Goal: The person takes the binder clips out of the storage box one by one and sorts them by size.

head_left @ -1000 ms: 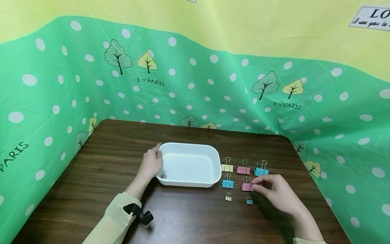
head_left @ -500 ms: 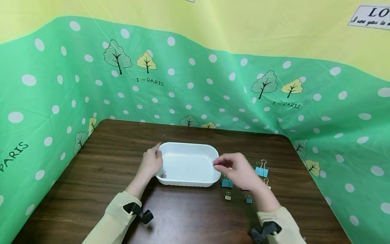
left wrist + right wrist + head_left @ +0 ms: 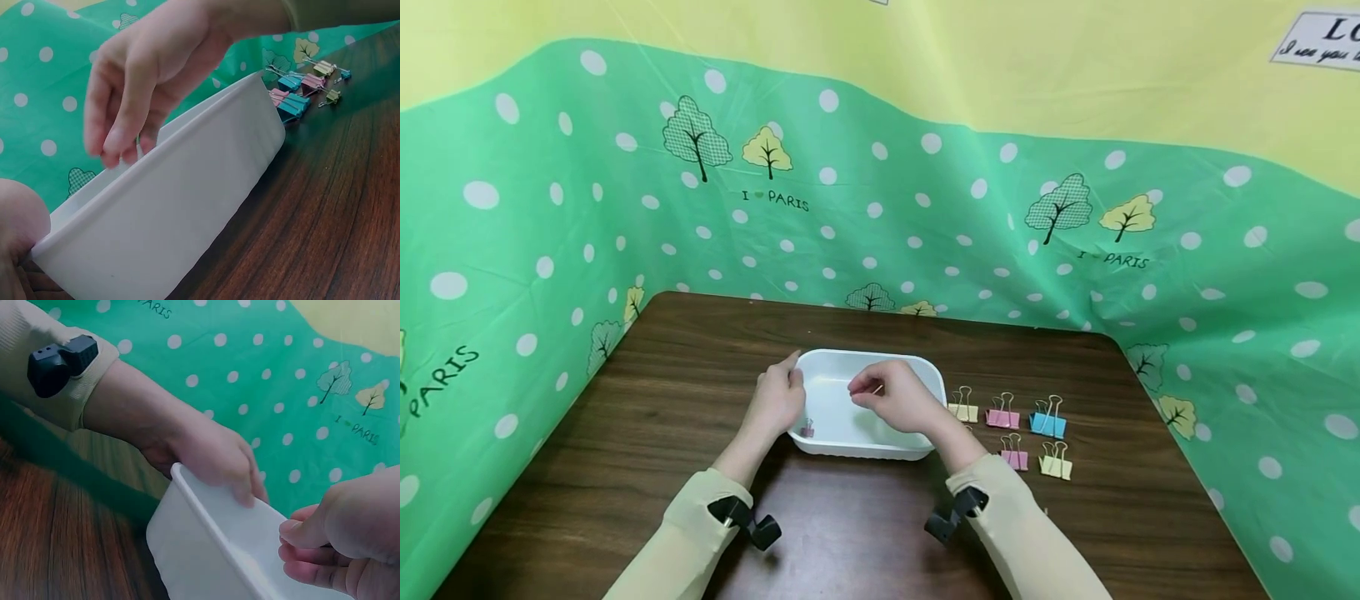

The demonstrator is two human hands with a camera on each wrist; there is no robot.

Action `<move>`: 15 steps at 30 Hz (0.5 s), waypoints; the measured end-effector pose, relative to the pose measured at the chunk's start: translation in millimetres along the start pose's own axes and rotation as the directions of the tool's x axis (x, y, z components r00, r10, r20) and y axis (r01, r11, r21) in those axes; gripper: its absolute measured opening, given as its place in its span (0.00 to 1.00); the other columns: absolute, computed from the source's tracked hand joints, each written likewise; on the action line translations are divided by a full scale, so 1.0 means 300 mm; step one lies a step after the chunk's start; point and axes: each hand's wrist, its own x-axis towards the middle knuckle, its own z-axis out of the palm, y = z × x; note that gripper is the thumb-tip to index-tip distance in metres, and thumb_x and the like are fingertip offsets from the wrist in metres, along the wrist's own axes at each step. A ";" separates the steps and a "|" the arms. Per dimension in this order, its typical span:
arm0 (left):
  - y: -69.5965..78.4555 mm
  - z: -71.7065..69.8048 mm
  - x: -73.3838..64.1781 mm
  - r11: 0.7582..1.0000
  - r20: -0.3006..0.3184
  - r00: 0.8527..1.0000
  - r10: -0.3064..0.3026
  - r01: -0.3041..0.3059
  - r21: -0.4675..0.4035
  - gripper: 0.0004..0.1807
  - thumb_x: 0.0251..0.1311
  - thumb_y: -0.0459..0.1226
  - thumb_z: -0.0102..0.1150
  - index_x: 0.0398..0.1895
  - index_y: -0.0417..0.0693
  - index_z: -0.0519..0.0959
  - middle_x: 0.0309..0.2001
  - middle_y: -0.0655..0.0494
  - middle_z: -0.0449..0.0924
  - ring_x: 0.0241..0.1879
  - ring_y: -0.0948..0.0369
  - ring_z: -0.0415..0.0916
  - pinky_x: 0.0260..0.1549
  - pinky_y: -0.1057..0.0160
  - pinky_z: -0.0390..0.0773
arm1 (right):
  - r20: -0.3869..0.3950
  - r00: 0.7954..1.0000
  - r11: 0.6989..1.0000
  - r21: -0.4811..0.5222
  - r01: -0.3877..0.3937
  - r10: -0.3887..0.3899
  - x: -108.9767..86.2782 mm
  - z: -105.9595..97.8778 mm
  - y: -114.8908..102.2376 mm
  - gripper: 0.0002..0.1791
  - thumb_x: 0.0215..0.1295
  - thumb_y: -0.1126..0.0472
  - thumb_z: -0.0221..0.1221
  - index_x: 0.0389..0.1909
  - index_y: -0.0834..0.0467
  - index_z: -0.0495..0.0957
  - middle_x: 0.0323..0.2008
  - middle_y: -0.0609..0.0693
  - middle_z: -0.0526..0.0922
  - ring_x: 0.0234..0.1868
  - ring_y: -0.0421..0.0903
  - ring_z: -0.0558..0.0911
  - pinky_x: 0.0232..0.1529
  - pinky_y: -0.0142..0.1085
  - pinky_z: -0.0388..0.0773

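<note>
A white rectangular plastic tray [image 3: 865, 451] stands on the table. My left hand [image 3: 779, 401] grips its left end, fingers on the rim. Inside, near the left front corner, lies a tiny pink binder clip [image 3: 808, 428]. My right hand [image 3: 901, 397] hovers over the tray, thumb and fingertips drawn together in a pinch; something small seems to be between them, mostly hidden. In the right wrist view, these curled fingers of the right hand [image 3: 340, 544] face the left hand [image 3: 222, 462] across the tray [image 3: 200, 550].
Right of the tray stand binder clips: yellow [image 3: 962, 412], pink [image 3: 1003, 417] and blue [image 3: 1048, 423] behind, pink [image 3: 1014, 459] and yellow [image 3: 1056, 465] nearer. The right forearm covers others; the left wrist view shows small ones, one yellow-green [image 3: 332, 96]. A patterned green cloth [image 3: 865, 225] hangs behind.
My right hand has moved left from beside the clips to above the tray, fingers pinched throughout. The left hand and tray have kept their place.
</note>
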 end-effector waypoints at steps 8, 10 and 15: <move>0.000 -0.001 0.002 1.000 -0.029 1.000 0.009 -0.008 0.027 0.28 0.81 0.38 0.41 0.80 0.40 0.66 0.72 0.35 0.71 0.71 0.40 0.69 0.70 0.39 0.65 | 0.082 0.997 1.000 0.002 0.010 -0.010 0.088 0.091 0.000 0.04 0.66 0.75 0.68 0.40 0.68 0.88 0.32 0.52 0.88 0.34 0.42 0.84 0.38 0.32 0.81; 0.000 0.000 0.002 0.999 -0.035 0.999 0.014 -0.013 0.033 0.28 0.81 0.38 0.41 0.79 0.39 0.67 0.71 0.35 0.72 0.70 0.40 0.70 0.70 0.39 0.66 | 0.112 0.994 1.000 0.013 0.015 -0.016 0.102 0.112 0.003 0.05 0.64 0.76 0.68 0.39 0.68 0.88 0.32 0.53 0.88 0.33 0.42 0.84 0.38 0.31 0.82; -0.001 0.003 0.003 0.999 -0.038 0.999 0.029 -0.028 0.036 0.27 0.81 0.37 0.42 0.79 0.38 0.68 0.70 0.35 0.73 0.69 0.40 0.71 0.68 0.39 0.68 | 0.190 0.982 0.999 0.050 0.011 -0.021 0.124 0.156 0.024 0.06 0.61 0.77 0.69 0.38 0.69 0.89 0.33 0.56 0.90 0.33 0.40 0.85 0.39 0.30 0.83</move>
